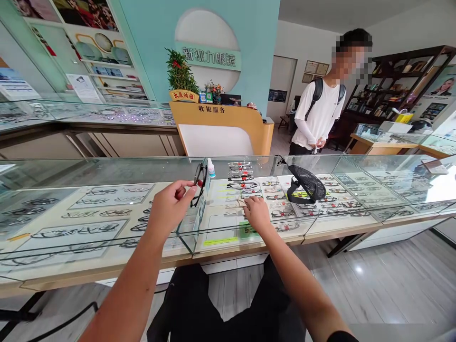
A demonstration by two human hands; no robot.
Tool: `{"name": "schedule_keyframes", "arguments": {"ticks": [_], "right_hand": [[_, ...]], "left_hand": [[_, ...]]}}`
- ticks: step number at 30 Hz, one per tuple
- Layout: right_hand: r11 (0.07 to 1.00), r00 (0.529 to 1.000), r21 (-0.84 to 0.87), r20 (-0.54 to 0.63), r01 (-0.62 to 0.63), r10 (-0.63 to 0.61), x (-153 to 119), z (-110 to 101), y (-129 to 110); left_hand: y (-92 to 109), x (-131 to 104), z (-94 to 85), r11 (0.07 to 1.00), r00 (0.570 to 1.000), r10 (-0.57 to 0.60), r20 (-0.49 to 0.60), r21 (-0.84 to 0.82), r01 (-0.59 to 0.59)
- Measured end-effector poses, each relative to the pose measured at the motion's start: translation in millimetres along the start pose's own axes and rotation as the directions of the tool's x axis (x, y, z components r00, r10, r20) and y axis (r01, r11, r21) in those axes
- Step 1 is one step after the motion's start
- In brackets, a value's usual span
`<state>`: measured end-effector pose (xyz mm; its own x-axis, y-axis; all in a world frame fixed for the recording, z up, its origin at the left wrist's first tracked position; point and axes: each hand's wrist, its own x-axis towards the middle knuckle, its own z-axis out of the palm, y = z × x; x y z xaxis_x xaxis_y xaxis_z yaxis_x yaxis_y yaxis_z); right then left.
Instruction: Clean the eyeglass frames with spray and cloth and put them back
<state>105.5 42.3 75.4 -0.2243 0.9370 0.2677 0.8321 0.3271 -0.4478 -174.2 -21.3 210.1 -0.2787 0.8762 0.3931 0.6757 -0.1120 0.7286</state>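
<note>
My left hand (171,202) is closed on a pair of black-framed eyeglasses (199,186), held upright above the glass display counter (107,166). A small red patch shows on them by my fingertips. Lower and to the right, my right hand (257,212) is over the counter with its fingers bent together. A thin pale piece (241,203) shows at its fingertips; what it is I cannot make out. Just beyond that hand is a row of eyeglasses (241,179) with red tags. A white dropper-type bottle (211,168) stands between the held eyeglasses and this row.
A black mesh item with straps (309,183) rests on the counter to the right. More eyeglasses (99,191) lie in the glass case on the left. Across the counter stands a person (317,107) with a backpack. Behind is a yellow and white reception desk (217,137).
</note>
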Motion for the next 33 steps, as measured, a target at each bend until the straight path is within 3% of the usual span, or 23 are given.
{"name": "schedule_keyframes", "arguments": {"ticks": [2,4,8,12,16,21,26,33], "right_hand": [[0.998,0.998,0.006,0.002,0.057,-0.057,-1.5,0.8,-3.0],[0.989,0.989,0.022,0.019,0.143,-0.144,-4.8,2.4,-6.6],[0.927,0.928,0.063,0.031,0.369,-0.372,-14.8,11.7,-11.2],[0.882,0.884,0.069,-0.024,0.467,-0.466,-20.1,19.3,-8.6],[0.870,0.873,0.086,-0.022,0.486,-0.486,-19.5,19.9,-6.2],[0.881,0.884,0.078,0.003,0.466,-0.468,-18.7,18.7,-9.0],[0.880,0.885,0.102,-0.005,0.463,-0.465,-18.7,18.2,-11.3],[0.888,0.894,0.116,0.010,0.444,-0.448,-18.4,18.4,-12.2]], "left_hand": [[12.4,15.9,6.0,0.991,0.992,0.074,0.106,0.100,-0.084],[25.2,32.7,21.8,0.958,0.957,0.140,0.256,0.208,-0.196],[45.7,60.3,76.8,0.798,0.805,0.179,0.566,0.396,-0.455],[48.5,74.5,134.2,0.762,0.744,0.145,0.652,0.406,-0.504],[39.8,82.5,167.3,0.746,0.695,0.121,0.708,0.397,-0.535],[31.6,86.2,181.5,0.728,0.659,0.106,0.745,0.393,-0.562],[26.6,93.5,182.1,0.727,0.647,0.091,0.757,0.393,-0.562],[26.5,141.6,183.9,0.741,0.712,0.055,0.700,0.449,-0.499]]}}
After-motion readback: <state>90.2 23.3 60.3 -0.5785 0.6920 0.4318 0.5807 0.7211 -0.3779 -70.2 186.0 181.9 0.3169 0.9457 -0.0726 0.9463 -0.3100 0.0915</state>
